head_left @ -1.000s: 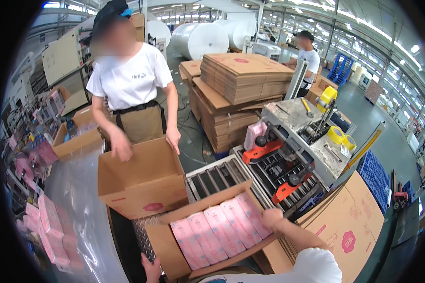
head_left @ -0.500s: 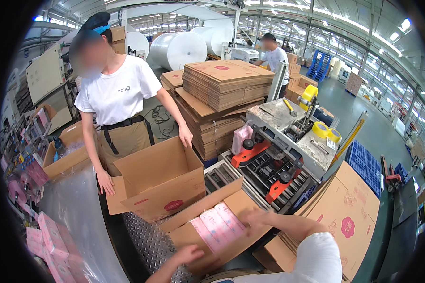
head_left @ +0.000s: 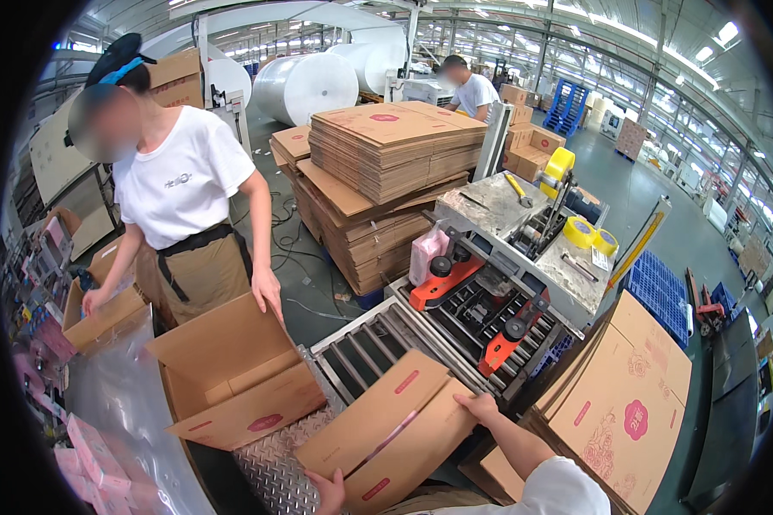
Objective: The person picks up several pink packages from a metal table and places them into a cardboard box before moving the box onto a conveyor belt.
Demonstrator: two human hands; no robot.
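Note:
In front of me a cardboard box [head_left: 401, 439] lies with its two long top flaps folded down almost together. A thin strip of the pink-and-white packs [head_left: 397, 434] inside shows through the gap. My left hand [head_left: 328, 493] grips the box's near left end, its fingers against the edge. At the right end, my right hand [head_left: 481, 408] holds the corner of the flap. Just left of it stands a second box [head_left: 240, 378] with its top flaps up, which a co-worker's hand [head_left: 267, 288] holds by the far edge.
Beyond my box is a roller conveyor [head_left: 361, 348] leading to a taping machine [head_left: 489, 300] with orange side guides. Flat cartons [head_left: 614, 403] lean at my right; more are stacked [head_left: 395, 154] behind. Pink packs [head_left: 94, 455] lie at the left. A diamond-plate surface [head_left: 275, 455] is under the boxes.
The long flaps of my box have been folded down over the packs. My hands have moved onto its ends. The co-worker's one hand has left the second box for a carton at the left.

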